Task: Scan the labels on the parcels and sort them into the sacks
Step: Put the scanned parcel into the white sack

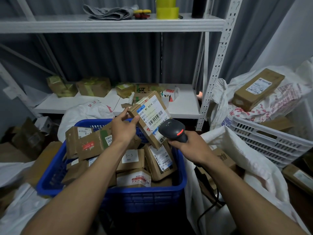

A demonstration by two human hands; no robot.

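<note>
Cardboard parcel (149,114), one, gripped by left hand (123,130); one scanner (172,131) gripped by right hand (192,148).

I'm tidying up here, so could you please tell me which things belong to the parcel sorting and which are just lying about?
In use: the labelled parcel gripped by the left hand; the barcode scanner in the right hand; the blue basket of parcels; the white sack.

Lying about: yellow tape rolls and grey cloth on the top shelf.
</note>
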